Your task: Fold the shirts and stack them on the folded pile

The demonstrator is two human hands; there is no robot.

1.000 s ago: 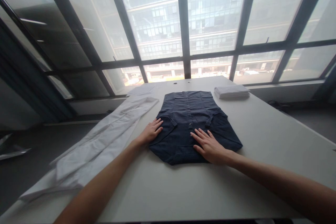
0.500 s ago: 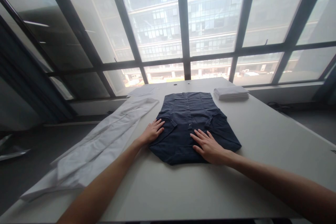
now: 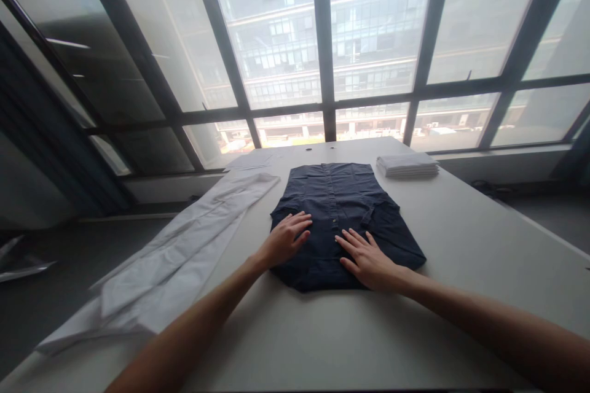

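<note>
Resting flat with fingers spread, the left hand point(image 3: 284, 239) and right hand point(image 3: 366, 256) pressed the folded dark navy button-front shirt point(image 3: 341, 221) on the white tabletop point(image 3: 461, 227); uneven pressure risked shifting its folds.

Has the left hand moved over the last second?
Yes. The left hand slid right, from the dark shirt's left edge onto the cloth, nearer the button placket. The right hand lies flat on the shirt.

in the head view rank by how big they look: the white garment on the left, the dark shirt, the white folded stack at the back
1. white garment
2. dark shirt
3. folded stack, though it lies farthest away, which shrinks it.
</note>
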